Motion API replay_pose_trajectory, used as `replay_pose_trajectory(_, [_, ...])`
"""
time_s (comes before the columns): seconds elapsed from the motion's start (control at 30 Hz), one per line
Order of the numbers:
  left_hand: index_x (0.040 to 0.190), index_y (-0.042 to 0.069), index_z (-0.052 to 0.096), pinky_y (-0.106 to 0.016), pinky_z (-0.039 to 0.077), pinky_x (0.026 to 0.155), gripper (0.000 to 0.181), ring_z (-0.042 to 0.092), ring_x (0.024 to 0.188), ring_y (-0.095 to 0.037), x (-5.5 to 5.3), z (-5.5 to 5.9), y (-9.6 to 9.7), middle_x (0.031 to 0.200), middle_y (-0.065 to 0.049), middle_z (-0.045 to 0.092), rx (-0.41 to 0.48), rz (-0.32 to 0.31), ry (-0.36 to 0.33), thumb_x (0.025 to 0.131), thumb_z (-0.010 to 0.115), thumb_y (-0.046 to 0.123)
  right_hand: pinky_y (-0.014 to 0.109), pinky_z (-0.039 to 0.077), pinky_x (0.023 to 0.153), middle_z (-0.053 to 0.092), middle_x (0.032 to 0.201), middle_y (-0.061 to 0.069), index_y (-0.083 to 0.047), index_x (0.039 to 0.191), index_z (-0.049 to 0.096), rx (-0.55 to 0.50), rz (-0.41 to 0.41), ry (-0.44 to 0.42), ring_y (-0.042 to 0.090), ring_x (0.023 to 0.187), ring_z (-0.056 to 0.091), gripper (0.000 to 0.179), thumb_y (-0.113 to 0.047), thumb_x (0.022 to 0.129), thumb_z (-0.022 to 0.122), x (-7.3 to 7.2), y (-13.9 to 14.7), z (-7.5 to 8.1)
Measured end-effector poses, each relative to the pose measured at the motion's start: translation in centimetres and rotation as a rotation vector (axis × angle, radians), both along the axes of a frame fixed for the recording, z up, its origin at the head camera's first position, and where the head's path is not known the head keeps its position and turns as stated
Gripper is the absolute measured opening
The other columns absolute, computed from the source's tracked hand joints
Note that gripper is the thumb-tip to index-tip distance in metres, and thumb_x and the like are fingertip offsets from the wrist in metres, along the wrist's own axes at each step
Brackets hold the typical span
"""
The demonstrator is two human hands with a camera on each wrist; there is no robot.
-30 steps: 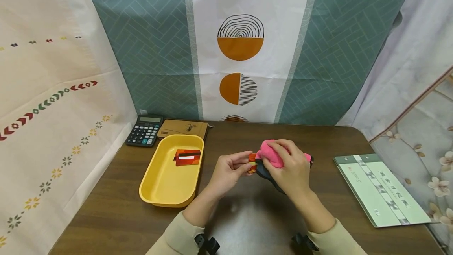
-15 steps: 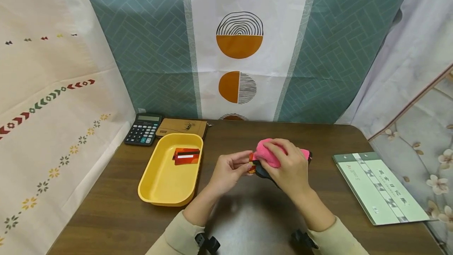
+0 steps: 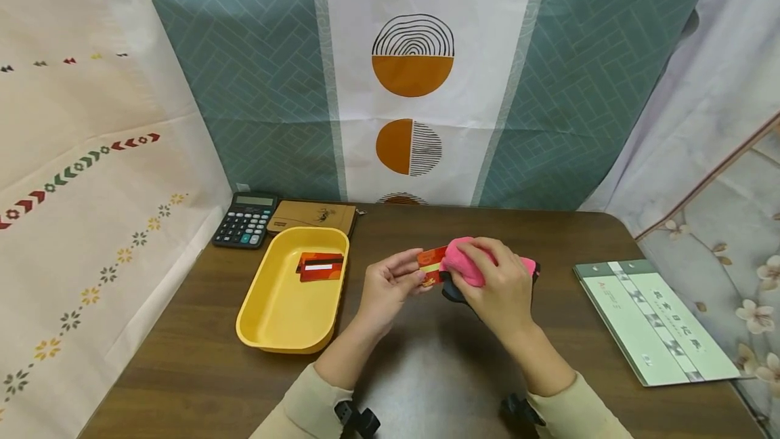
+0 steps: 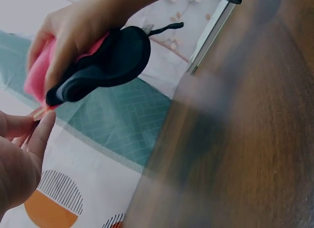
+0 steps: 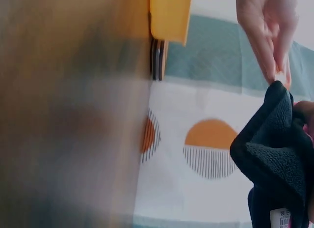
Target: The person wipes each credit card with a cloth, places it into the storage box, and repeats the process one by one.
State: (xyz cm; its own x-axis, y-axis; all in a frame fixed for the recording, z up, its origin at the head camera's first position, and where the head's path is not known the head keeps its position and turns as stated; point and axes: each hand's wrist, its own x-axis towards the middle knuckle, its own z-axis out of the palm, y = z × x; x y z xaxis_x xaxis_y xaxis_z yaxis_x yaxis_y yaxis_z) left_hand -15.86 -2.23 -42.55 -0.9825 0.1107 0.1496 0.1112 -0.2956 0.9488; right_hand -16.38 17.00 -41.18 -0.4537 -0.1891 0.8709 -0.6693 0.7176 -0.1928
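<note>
My left hand (image 3: 388,288) pinches an orange-red card (image 3: 431,265) with a pale stripe by its left end, between thumb and fingers. A folded cloth, pink on one side and dark on the other (image 3: 464,264), is bunched in my right hand (image 3: 502,283), which presses it over the card's right end. That end is hidden under the cloth. Both hands are above the table. In the left wrist view the dark side of the cloth (image 4: 115,58) hangs down below my right hand. The right wrist view shows a white label (image 5: 280,218) on the cloth.
To the left stands a yellow tray (image 3: 268,320) with red cards (image 3: 321,268) in it. Behind it lie a calculator (image 3: 245,221) and a brown notebook (image 3: 311,217). A pale green folder (image 3: 655,324) lies at the right. Patterned cloths hang around the wooden table (image 3: 183,351).
My left hand has moved a little to the left with the card, and more of the card now shows out of the cloth. The right hand keeps its grip on the cloth.
</note>
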Motion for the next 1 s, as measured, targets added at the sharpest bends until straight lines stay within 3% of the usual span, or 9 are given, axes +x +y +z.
replay_pose_trajectory(0.13, [0.13, -0.01, 0.062, -0.038, 0.062, 0.076, 0.04, 0.074, 0.088, -0.018, 0.1, -0.1, -0.1, 0.11, -0.027, 0.071, -0.016, -0.019, -0.021, 0.091, 0.067, -0.011, 0.049, 0.059, 0.068, 0.069, 0.105, 0.013, -0.007, 0.108, 0.076, 0.042, 0.073, 0.01, 0.033, 0.084, 0.068, 0.038, -0.032, 0.081, 0.084, 0.2, -0.1, -0.5])
replay_pose_trajectory(0.23, [0.129, -0.01, 0.063, -0.037, 0.063, 0.075, 0.039, 0.074, 0.09, -0.021, 0.1, -0.2, -0.5, 0.109, -0.026, 0.072, -0.016, -0.007, -0.039, 0.09, 0.068, -0.012, 0.05, 0.059, 0.067, 0.069, 0.104, 0.014, -0.007, 0.107, 0.077, 0.005, 0.052, 0.015, 0.034, 0.083, 0.068, 0.037, -0.035, 0.083, 0.081, -0.1, 0.4, -0.8])
replay_pose_trajectory(0.4, [0.128, -0.012, 0.062, -0.035, 0.063, 0.072, 0.039, 0.073, 0.088, -0.024, 0.1, -0.2, -1.2, 0.107, -0.025, 0.072, 0.014, 0.039, -0.063, 0.089, 0.067, -0.015, 0.052, 0.058, 0.065, 0.068, 0.103, 0.015, -0.006, 0.107, 0.077, -0.106, -0.072, 0.009, 0.036, 0.083, 0.067, 0.038, -0.025, 0.075, 0.084, -0.6, 1.3, -1.1])
replay_pose_trajectory(0.6, [0.129, -0.013, 0.06, -0.035, 0.063, 0.073, 0.041, 0.073, 0.086, -0.017, 0.3, -0.5, -1.1, 0.109, -0.027, 0.071, 0.013, -0.009, -0.053, 0.089, 0.067, -0.014, 0.053, 0.059, 0.066, 0.069, 0.104, 0.016, -0.006, 0.107, 0.076, -0.055, -0.032, 0.014, 0.035, 0.085, 0.068, 0.04, -0.026, 0.073, 0.083, 0.1, 0.7, -1.7])
replay_pose_trajectory(0.83, [0.129, -0.015, 0.06, -0.037, 0.063, 0.073, 0.04, 0.073, 0.086, -0.02, 0.4, -0.6, -1.0, 0.105, -0.023, 0.073, 0.002, -0.043, 0.021, 0.09, 0.067, -0.013, 0.052, 0.057, 0.067, 0.068, 0.104, 0.016, -0.006, 0.109, 0.076, -0.12, -0.108, 0.015, 0.036, 0.086, 0.067, 0.04, -0.023, 0.074, 0.085, -0.7, 1.8, -0.2])
replay_pose_trajectory(1.0, [0.13, -0.015, 0.059, -0.037, 0.063, 0.075, 0.039, 0.074, 0.086, -0.017, 0.7, 0.1, -0.3, 0.109, -0.029, 0.071, -0.032, -0.075, -0.013, 0.091, 0.065, -0.014, 0.051, 0.057, 0.066, 0.069, 0.104, 0.015, -0.006, 0.108, 0.076, -0.043, -0.036, 0.068, 0.036, 0.084, 0.067, 0.035, -0.025, 0.079, 0.081, -0.4, 0.5, 0.4])
